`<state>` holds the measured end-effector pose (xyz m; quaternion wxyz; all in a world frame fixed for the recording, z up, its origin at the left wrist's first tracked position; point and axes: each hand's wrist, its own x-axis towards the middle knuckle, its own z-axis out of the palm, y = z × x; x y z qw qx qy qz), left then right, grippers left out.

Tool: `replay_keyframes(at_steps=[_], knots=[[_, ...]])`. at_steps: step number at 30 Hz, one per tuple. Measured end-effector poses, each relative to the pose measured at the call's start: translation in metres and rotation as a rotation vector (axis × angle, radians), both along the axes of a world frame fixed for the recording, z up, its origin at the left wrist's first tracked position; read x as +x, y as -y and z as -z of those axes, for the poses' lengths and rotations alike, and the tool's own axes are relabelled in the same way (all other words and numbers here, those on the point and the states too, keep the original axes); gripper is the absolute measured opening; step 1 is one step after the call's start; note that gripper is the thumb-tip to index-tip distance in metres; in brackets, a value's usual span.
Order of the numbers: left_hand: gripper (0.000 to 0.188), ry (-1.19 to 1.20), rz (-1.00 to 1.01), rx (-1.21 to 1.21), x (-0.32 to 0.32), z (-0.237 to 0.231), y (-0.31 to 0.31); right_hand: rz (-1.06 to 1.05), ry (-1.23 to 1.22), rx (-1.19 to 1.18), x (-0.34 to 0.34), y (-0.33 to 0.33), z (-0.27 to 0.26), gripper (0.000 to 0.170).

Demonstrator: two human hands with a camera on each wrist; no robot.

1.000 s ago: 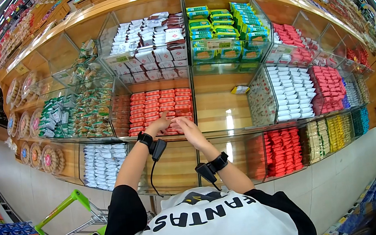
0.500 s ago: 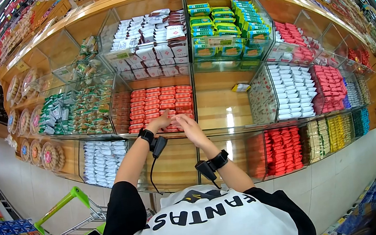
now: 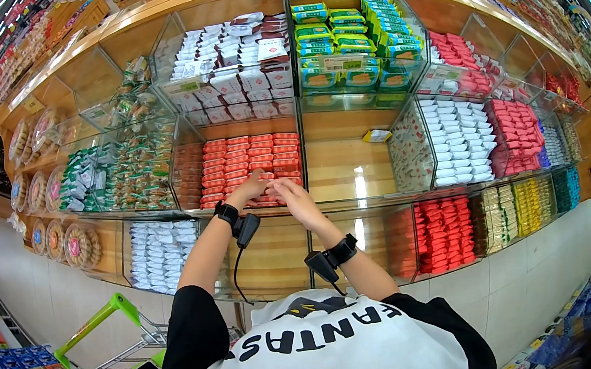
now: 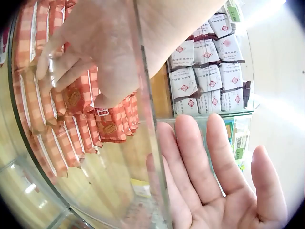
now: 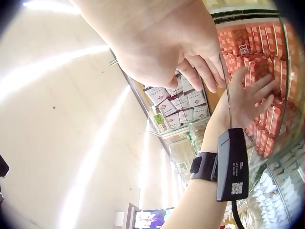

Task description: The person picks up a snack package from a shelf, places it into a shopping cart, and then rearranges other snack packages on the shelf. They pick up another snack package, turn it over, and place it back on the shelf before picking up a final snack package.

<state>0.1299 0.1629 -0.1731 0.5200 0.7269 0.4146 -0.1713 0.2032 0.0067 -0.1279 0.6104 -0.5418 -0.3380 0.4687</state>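
In the head view my left hand (image 3: 251, 186) is inside the bin of red checked snack packets (image 3: 250, 159), at the near end of the rows. The left wrist view shows its fingers (image 4: 64, 71) spread over the packets, seen partly through the clear panel, with the thumb beside one packet. My right hand (image 3: 293, 198) is close beside it at the front of the bin. Its palm and loosely extended fingers (image 4: 190, 138) show in the left wrist view, holding nothing. In the right wrist view, the clear panel's edge (image 5: 226, 90) stands between the two hands.
White packets (image 3: 232, 64) and green packets (image 3: 335, 41) fill the bins behind. One yellow-and-white packet (image 3: 377, 136) lies in the wooden bin to the right. Clear dividers (image 3: 412, 148) separate the bins. A green-handled shopping cart (image 3: 102, 320) stands at lower left.
Both hands stay at the front of the red packets. The left hand's fingers shift slightly; the view itself sways a little.
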Motion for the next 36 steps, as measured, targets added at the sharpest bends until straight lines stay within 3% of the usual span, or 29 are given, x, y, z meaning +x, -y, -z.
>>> replay_keyframes(at_steps=[8,10,13,16,17,20,23,24,26,28,30,31,33,36], knots=[[0.054,0.029,0.008,0.006,0.001,-0.004,-0.001,0.004,0.000,0.018,0.000,-0.001,0.005,0.027],[0.047,0.171,-0.105,0.005,-0.001,0.002,0.000,0.012,0.011,0.011,0.000,0.000,0.002,0.027],[0.045,0.183,-0.151,0.033,-0.002,-0.007,0.001,0.014,0.041,-0.018,-0.001,0.000,-0.006,0.027],[0.043,0.199,-0.109,0.052,-0.006,-0.005,-0.003,0.036,0.129,-0.059,-0.002,0.000,-0.003,0.027],[0.043,0.242,-0.119,0.036,-0.006,-0.001,-0.005,0.048,0.145,-0.033,-0.002,-0.003,0.009,0.031],[0.042,0.218,-0.120,0.037,-0.004,-0.047,0.006,0.086,0.181,-0.008,-0.003,-0.006,0.016,0.037],[0.040,0.376,-0.108,0.134,-0.011,-0.027,-0.005,0.132,0.267,-0.020,-0.004,-0.005,0.012,0.046],[0.040,0.374,-0.107,0.136,-0.014,-0.033,-0.001,0.153,0.335,-0.030,-0.004,-0.004,0.011,0.051],[0.040,0.344,0.051,0.464,-0.022,-0.068,0.014,0.188,0.374,0.017,-0.006,-0.005,0.015,0.054],[0.038,0.344,0.062,0.476,-0.028,-0.111,0.036,0.223,0.411,0.065,-0.007,-0.006,0.013,0.058],[0.036,0.382,0.051,0.417,-0.036,-0.131,0.050,0.217,0.629,0.088,-0.005,-0.002,-0.001,0.059],[0.036,0.380,0.051,0.418,-0.040,-0.130,0.053,0.216,0.628,0.088,-0.003,0.002,-0.015,0.059],[0.036,0.446,0.071,0.354,-0.048,-0.131,0.060,-0.100,0.052,0.067,0.003,0.009,-0.039,0.058],[0.036,0.432,0.013,0.315,-0.054,-0.142,0.075,-0.070,0.228,0.184,0.003,0.007,-0.017,0.059]])
